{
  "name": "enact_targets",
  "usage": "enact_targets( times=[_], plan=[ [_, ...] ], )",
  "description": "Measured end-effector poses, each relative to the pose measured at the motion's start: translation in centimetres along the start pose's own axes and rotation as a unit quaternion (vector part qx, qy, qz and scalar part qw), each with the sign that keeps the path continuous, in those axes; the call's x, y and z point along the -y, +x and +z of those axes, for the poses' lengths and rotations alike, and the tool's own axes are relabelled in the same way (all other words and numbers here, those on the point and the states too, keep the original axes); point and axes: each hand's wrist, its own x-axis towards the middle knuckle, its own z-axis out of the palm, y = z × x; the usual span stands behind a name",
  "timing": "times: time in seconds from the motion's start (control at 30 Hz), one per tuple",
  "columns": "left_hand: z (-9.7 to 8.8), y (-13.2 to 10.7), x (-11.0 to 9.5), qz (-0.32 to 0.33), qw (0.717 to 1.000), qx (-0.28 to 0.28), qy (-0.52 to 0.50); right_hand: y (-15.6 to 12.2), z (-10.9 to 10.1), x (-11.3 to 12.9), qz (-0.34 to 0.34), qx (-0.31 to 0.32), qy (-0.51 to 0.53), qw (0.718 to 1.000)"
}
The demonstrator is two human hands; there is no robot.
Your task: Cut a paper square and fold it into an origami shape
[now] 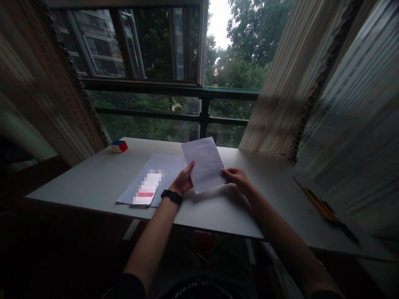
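A sheet of white paper (204,164) is held up above the table, tilted a little. My left hand (185,179) grips its left edge, the thumb on the near face and the other fingers behind it. At the lower right edge, my right hand (236,176) pinches the sheet between thumb and fingers. On the table to the left lies more white paper (170,166), partly hidden by my left hand. A phone (147,189) with a lit, blurred-out screen rests on that paper. My left wrist wears a black band (171,197).
The white table (90,182) stands against a window with a dark railing (204,110). A Rubik's cube (119,146) sits at the far left corner. Yellow and black tools (324,209), too dark to identify, lie at the right. Curtains (274,95) hang on both sides.
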Motion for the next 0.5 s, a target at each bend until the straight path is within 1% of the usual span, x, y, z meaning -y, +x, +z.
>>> enact_targets(
  times=[0.13, 0.23, 0.33, 0.5],
  plan=[
    [0.18, 0.03, -0.05, 0.018, 1.000, -0.017, -0.002, -0.17, 0.06, 0.14, 0.000, 0.003, -0.012, 1.000],
    [0.02, 0.20, 0.02, 0.027, 0.999, -0.025, -0.009, -0.25, 0.01, 0.14, 0.011, 0.028, -0.003, 1.000],
    [-0.18, 0.26, 0.03, 0.020, 0.999, -0.027, -0.013, -0.24, 0.01, 0.07, 0.026, 0.050, 0.000, 0.998],
    [-0.16, 0.23, -0.04, 0.012, 1.000, -0.007, -0.019, -0.11, 0.17, -0.06, 0.027, 0.033, -0.013, 0.999]
  ],
)
